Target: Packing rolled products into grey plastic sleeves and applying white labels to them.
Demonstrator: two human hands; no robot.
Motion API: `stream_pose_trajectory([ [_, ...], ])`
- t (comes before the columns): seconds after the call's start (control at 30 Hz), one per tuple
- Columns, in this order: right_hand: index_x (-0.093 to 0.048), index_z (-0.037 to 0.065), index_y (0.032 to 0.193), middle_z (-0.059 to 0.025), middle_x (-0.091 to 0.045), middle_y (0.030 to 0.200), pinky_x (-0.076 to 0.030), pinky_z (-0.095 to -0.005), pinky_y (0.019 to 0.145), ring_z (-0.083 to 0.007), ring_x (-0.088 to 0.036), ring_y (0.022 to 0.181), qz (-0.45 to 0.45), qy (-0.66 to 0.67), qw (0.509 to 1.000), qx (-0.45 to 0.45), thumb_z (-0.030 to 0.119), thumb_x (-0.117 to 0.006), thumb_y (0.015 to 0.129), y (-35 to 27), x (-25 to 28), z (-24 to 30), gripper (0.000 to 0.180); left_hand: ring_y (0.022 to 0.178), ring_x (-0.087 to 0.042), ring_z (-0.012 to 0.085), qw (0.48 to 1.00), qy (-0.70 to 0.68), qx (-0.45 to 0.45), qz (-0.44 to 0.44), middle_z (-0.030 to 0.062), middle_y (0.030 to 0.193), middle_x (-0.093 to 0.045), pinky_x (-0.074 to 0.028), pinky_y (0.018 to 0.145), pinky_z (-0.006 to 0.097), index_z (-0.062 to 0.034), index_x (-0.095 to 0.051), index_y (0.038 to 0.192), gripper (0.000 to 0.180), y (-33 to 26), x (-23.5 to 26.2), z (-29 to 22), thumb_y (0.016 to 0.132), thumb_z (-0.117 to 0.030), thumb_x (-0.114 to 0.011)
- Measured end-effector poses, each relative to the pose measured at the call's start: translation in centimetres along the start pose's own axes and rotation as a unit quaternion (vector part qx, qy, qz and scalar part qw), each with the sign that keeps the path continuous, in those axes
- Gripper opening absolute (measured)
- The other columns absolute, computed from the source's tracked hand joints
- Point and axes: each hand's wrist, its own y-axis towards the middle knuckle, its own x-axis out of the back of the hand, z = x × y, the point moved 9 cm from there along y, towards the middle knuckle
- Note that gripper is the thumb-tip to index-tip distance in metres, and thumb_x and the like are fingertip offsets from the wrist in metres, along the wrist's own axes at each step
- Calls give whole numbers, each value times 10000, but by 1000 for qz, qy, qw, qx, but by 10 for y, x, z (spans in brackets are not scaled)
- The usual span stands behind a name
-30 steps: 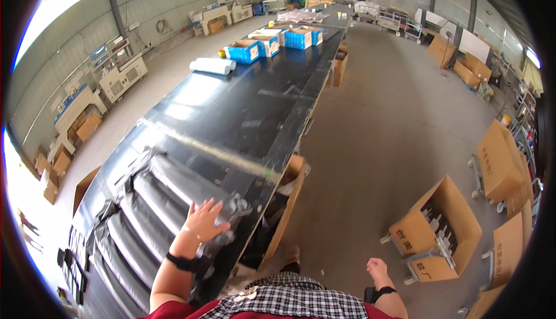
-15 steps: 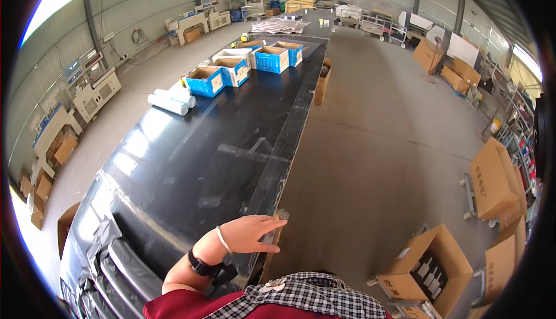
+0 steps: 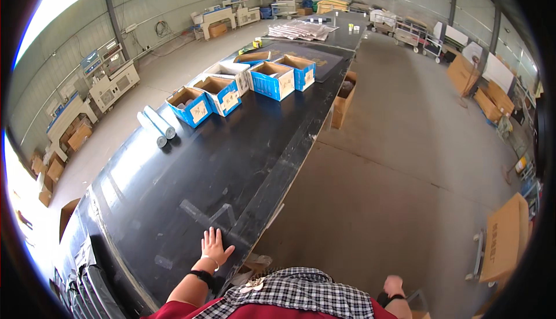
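My left hand (image 3: 215,248) rests near the right edge of the long black-topped table (image 3: 255,157), palm down with the fingers spread. Nothing is in it. Strips of clear tape (image 3: 222,215) lie on the tabletop just beyond its fingertips. Low at the right, my right hand (image 3: 394,286) hangs beside my body, clear of the table; it is blurred and its fingers cannot be made out. Farther up the table stand several open blue-and-white cardboard boxes (image 3: 191,110). Two pale blue rolls (image 3: 155,128) lie to the left of them.
Black wrapped rolls (image 3: 87,284) lie at the near left. Flat plastic packs (image 3: 301,29) are piled farther along. A brown carton (image 3: 344,102) stands against the table's right side. Another carton (image 3: 503,238) sits on a trolley at the right. Machines (image 3: 113,81) line the left wall.
The view has shifted along the table, so the blue boxes appear nearer. My left hand has gone from the table's edge onto its top, fingers forward. My right hand has come into view.
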Motion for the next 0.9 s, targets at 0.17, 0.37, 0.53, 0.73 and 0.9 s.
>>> stream_pose_trajectory([
  [0.17, -701, 40, 993, -16, -665, 809, -506, -260, 602, -93, -602, 679, -160, 721, 657, -148, 159, -680, 890, 182, 210, -18, 159, 1531, 0, 437, 990, -29, 139, 4, 257, 1653, -34, -57, 1219, 552, 35, -126, 1570, 1036, 65, -1, -54, 884, -597, -574],
  [0.37, -626, 33, 1274, -133, -719, 1115, -554, -369, 870, -244, -689, 1018, 43, 458, 884, 82, 303, -709, 895, 318, 384, 115, 473, 1528, -51, 432, 986, -52, 148, -59, 281, 1636, -91, -77, 1219, 555, 59, -167, 1552, 962, 234, 21, -121, 903, -516, -584],
  [0.53, -599, 36, 1316, -162, -699, 1195, -532, -399, 945, -276, -673, 1101, 232, 334, 904, 127, 335, -713, 886, 398, 420, 96, 537, 1506, -169, 421, 992, -52, -56, -96, 257, 1607, -226, -136, 1217, 541, 22, -342, 1496, 859, 409, 87, -283, 876, -481, -659],
  [0.73, -636, 41, 1278, -98, -723, 1100, -550, -319, 864, -162, -674, 987, 109, 426, 896, 55, 252, -738, 888, 573, 564, 54, 456, 1509, -162, 426, 991, -62, -111, -40, 255, 1614, -206, -143, 1216, 558, -17, -327, 1528, 881, 539, 79, -393, 891, -547, -623],
  [0.9, -684, 37, 1150, -54, -714, 1041, -543, -290, 854, -122, -659, 963, -28, 495, 827, 265, 125, -693, 931, 783, 750, 145, 236, 1505, -160, 440, 993, -89, 2, -79, 250, 1612, -224, -121, 1204, 592, -17, -330, 1527, 842, 581, 62, -412, 909, -515, -609],
])
